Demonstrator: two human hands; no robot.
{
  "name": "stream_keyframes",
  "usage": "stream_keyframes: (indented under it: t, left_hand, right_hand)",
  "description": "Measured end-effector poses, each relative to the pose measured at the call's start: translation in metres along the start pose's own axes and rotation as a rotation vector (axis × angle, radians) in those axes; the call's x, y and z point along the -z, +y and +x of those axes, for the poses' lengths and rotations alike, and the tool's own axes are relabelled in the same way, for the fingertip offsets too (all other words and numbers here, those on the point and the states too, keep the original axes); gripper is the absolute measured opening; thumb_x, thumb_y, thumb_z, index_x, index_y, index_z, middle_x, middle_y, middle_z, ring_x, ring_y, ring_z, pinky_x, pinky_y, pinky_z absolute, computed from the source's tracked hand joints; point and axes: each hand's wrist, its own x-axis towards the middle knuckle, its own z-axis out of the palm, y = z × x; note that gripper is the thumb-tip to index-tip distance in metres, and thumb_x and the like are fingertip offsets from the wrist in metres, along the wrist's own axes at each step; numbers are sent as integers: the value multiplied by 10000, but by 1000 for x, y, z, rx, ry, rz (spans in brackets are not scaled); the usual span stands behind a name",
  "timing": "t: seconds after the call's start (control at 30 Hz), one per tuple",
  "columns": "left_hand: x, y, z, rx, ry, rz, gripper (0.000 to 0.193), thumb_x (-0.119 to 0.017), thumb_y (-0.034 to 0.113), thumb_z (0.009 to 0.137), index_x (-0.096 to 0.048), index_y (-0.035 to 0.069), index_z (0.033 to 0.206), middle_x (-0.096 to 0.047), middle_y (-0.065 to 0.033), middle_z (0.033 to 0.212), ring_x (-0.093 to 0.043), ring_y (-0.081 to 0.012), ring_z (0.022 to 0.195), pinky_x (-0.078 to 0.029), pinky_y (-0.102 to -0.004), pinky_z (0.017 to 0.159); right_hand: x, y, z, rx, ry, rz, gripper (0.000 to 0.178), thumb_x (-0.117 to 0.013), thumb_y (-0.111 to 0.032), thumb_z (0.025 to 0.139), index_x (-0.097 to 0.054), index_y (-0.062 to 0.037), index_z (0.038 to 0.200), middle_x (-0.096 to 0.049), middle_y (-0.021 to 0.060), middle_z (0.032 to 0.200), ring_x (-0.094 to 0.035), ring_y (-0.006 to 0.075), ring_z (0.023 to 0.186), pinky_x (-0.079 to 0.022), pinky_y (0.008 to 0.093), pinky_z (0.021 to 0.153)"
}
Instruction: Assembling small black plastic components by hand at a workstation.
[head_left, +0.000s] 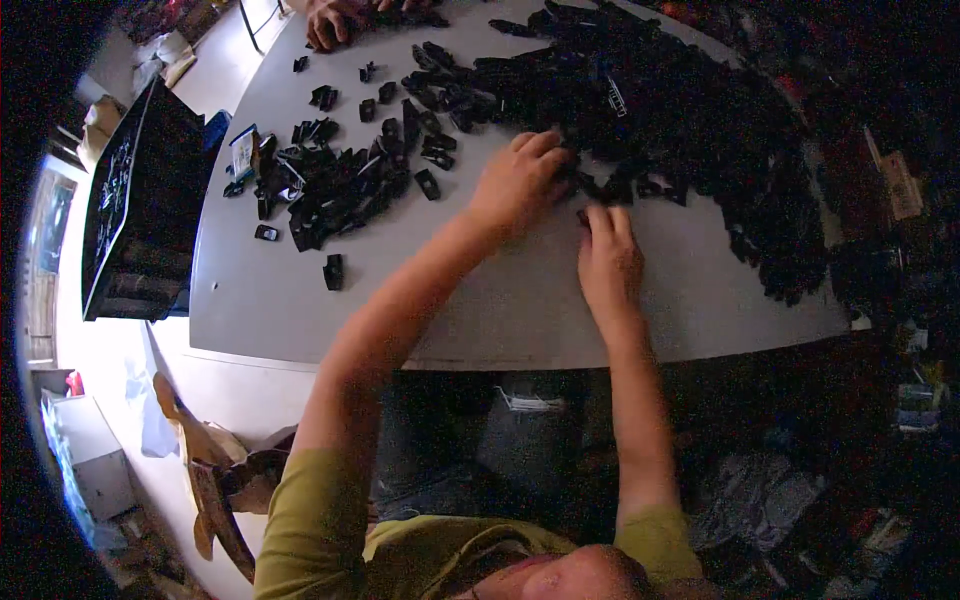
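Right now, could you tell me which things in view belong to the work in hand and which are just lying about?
In hand:
- left hand and right hand, at the edge of the large pile of black parts
- smaller heap of black parts
- grey table

Lying about:
- black crate beside the table
- another person's hand at the far edge
- white box on the floor

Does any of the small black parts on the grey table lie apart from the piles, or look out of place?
Yes. One small black plastic part lies alone on the grey table, below the left pile, near the table's front edge. Another sits just beside that pile. Nothing looks damaged.
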Motion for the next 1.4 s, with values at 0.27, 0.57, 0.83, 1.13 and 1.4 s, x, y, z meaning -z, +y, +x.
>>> stream_keyframes:
  t: [0.27,0.57,0.83,1.13,1.4]
  left_hand:
    - [40,1,-67,45,-168,100,273,-641,177,744,-576,82,991,-540,-118,1077,-519,-296,952,-452,-386,823]
    - [73,12,-84,234,-189,-404,187,-628,34,737,-563,38,912,-532,-135,965,-547,-322,892,-464,-363,771]
    - [90,0,-85,180,-49,-406,244,-616,-20,718,-627,52,951,-531,-115,964,-553,-267,908,-470,-331,769]
    - [113,11,-122,323,-198,-485,314,-638,-46,655,-563,23,952,-536,-127,984,-547,-295,949,-453,-351,827]
    - [114,10,-116,254,-301,-505,295,-678,-17,636,-558,17,903,-540,-129,1008,-547,-310,968,-452,-363,845]
  right_hand:
    - [47,3,-18,-772,-41,1370,268,-476,-154,932,-516,-68,1183,-564,27,851,-516,74,665,-392,220,516]
    - [14,-23,-11,-192,-190,837,261,-643,-171,843,-637,6,1036,-581,26,817,-519,77,657,-407,200,550]
    - [1,-23,11,-52,-202,732,275,-713,-149,762,-654,-17,995,-578,53,820,-543,126,717,-435,244,619]
    - [5,-49,-3,202,-123,439,365,-766,-95,613,-666,-44,960,-551,83,873,-546,226,826,-464,314,696]
    - [1,-50,-12,306,-284,575,341,-761,-107,639,-662,-25,955,-575,74,853,-552,223,773,-457,310,688]
